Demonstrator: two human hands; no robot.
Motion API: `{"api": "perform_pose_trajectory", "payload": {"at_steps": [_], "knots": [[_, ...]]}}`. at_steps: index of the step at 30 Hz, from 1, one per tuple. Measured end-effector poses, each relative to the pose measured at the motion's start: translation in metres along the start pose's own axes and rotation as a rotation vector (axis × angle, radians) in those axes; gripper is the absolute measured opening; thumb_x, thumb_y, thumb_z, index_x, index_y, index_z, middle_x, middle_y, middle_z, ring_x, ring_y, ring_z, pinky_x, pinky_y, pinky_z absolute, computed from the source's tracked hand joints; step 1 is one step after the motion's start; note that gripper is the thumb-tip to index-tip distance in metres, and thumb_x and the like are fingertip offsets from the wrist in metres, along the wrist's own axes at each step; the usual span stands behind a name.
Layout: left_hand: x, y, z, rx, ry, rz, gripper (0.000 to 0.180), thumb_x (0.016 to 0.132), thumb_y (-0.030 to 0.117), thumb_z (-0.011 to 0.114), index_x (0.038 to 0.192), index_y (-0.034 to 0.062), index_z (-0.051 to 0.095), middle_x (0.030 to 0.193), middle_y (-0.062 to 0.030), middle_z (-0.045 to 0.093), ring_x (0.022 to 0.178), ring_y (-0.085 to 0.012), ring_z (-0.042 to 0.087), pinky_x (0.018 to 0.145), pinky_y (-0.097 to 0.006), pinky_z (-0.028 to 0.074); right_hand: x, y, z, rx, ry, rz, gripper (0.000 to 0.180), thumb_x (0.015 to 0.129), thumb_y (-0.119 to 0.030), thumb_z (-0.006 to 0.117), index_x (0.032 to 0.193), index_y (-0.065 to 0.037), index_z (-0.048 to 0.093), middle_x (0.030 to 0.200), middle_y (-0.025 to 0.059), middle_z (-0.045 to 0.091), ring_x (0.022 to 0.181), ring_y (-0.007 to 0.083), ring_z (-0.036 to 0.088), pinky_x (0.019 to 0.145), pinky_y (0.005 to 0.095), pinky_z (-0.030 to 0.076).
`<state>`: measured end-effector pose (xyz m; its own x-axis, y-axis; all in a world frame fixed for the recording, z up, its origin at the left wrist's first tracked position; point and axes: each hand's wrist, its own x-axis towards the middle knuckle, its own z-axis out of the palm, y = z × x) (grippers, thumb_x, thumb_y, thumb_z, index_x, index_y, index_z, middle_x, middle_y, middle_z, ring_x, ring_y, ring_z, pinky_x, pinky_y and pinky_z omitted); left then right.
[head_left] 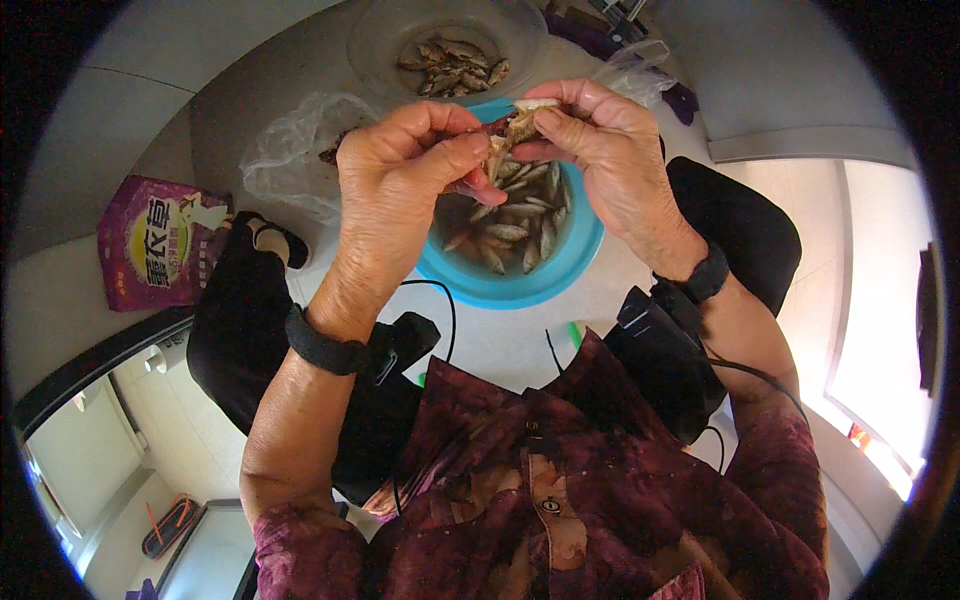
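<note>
Both my hands meet over a blue basin (pixel 470 292). A small fish (pixel 522 124) is pinched between them, its belly side looking torn and reddish. My right hand (pixel 605 135) grips the fish from above and the right with thumb and fingers. On the other side, my left hand (pixel 410 160) pinches reddish, wet-looking matter at the fish with thumb and forefinger. Below, several small silvery fish (pixel 525 225) lie in cloudy water inside the basin. My hands hide the basin's far left part.
Beyond the basin, a clear bowl (pixel 375 50) holds several small brownish fish (pixel 455 65). Left of it lies a crumpled clear plastic bag (pixel 295 160) with dark bits inside. A purple printed pouch (pixel 150 240) stands further left. Another clear bag (pixel 635 70) lies at the far right.
</note>
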<state>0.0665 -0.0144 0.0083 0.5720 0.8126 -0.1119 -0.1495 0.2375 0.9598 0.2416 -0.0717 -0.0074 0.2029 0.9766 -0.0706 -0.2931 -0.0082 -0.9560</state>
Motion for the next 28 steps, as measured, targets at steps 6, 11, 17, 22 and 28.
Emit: {"api": "perform_pose_trajectory", "payload": {"at_steps": [6,11,17,22,28], "knots": [[0.002,-0.002,-0.002,-0.141,0.01,-0.014,0.009,0.085,0.001,0.058,0.09,-0.0059,0.06,0.072,-0.0079,0.059,0.062,-0.0121,0.058,0.061,-0.032,0.058,-0.001,-0.001,-0.001,-0.003,-0.012,-0.018,0.02,0.088,-0.007,0.056,0.104,0.005,0.057,0.094,0.0105,0.062,0.084,0.0153,0.062,0.076,0.0266,0.055],[0.003,-0.001,-0.005,-0.219,-0.02,-0.036,0.008,0.086,0.001,0.056,0.09,-0.0049,0.06,0.071,-0.0071,0.058,0.062,-0.0124,0.057,0.061,-0.034,0.058,-0.002,-0.002,0.0,-0.009,-0.01,-0.04,0.019,0.089,-0.007,0.056,0.104,0.005,0.058,0.093,0.0102,0.061,0.085,0.0151,0.062,0.076,0.0268,0.055],[0.004,-0.001,-0.006,-0.287,-0.034,-0.021,0.008,0.086,0.001,0.057,0.09,-0.0048,0.06,0.071,-0.007,0.057,0.061,-0.0131,0.057,0.061,-0.035,0.058,-0.004,-0.003,0.0,-0.036,-0.018,-0.077,0.018,0.088,-0.007,0.056,0.102,0.004,0.059,0.092,0.0094,0.061,0.085,0.0146,0.061,0.075,0.0267,0.055],[0.004,-0.002,-0.008,-0.366,-0.057,-0.013,0.008,0.086,0.001,0.057,0.09,-0.0055,0.06,0.07,-0.0071,0.057,0.061,-0.0136,0.056,0.06,-0.035,0.058,-0.004,-0.003,-0.001,-0.061,-0.015,-0.08,0.016,0.088,-0.006,0.056,0.101,0.003,0.059,0.092,0.0088,0.062,0.084,0.0144,0.061,0.075,0.0266,0.055],[0.006,-0.004,-0.013,-0.44,-0.112,-0.015,0.009,0.085,0.001,0.058,0.09,-0.006,0.059,0.071,-0.0091,0.057,0.062,-0.0151,0.057,0.057,-0.035,0.057,-0.005,-0.002,0.0,-0.066,-0.033,-0.137,0.016,0.087,-0.005,0.057,0.102,0.003,0.059,0.093,0.0092,0.062,0.084,0.0144,0.062,0.074,0.0273,0.055]]}}
